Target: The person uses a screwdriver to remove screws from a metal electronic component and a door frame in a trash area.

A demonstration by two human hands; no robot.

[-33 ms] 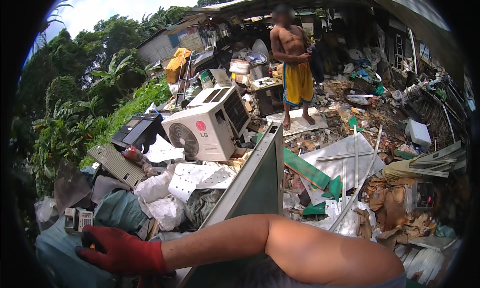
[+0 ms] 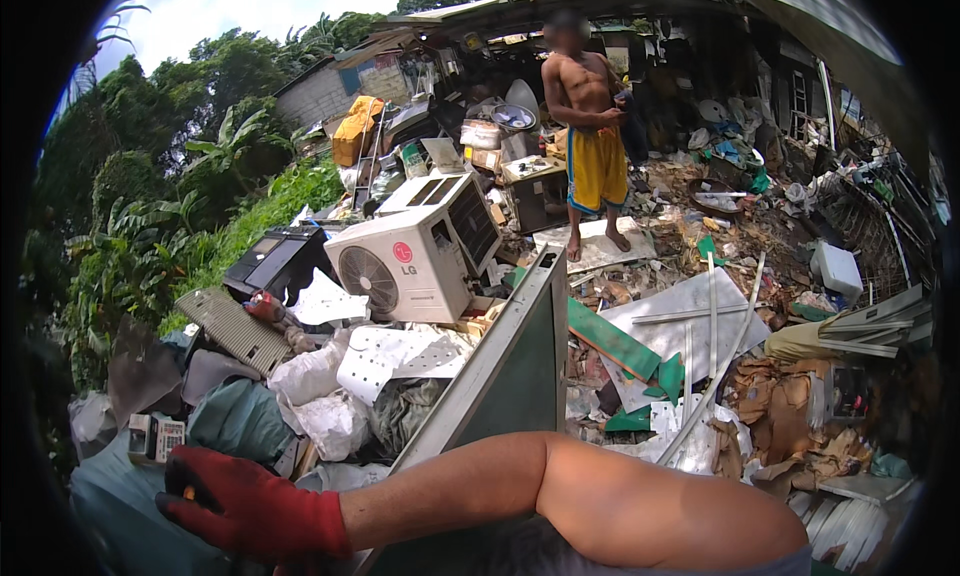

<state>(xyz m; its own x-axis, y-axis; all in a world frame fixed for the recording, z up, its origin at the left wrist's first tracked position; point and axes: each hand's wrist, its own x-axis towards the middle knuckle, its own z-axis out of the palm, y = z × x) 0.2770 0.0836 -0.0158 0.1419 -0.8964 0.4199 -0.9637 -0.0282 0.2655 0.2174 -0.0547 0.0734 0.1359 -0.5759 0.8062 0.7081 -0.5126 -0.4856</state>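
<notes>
A: Metal panel (image 2: 505,376) — long grey-green sheet with a pale frame, standing on edge, running from lower centre of the frame up toward the middle. Its lower end is hidden behind a bare forearm.

B: Which arm?

A: The forearm crosses the bottom of the frame, elbow at lower right, gloved hand at lower left. Going by that, I take it as the right hand (image 2: 250,511), in a red work glove. Fingers curled downward over a grey-green bundle (image 2: 120,506); whether they grip it, cannot tell. A small orange spot shows at the knuckles.

B: Left hand?

A: Not seen.

B: Around the panel?

A: Just left of it, crumpled white sacks (image 2: 315,396) and a perforated white sheet (image 2: 395,356). Above those, a white air-conditioner outdoor unit (image 2: 415,256) with round fan grille, left of centre. Dark flat screen (image 2: 275,261) beside it, against green foliage. Right of the panel, a green board (image 2: 615,341), pale strips (image 2: 715,371), torn cardboard (image 2: 780,406).

B: Anyone else?

A: A person in yellow shorts (image 2: 595,166), upper centre, standing on a pale slab (image 2: 600,246) amid scrap under a roof.
</notes>
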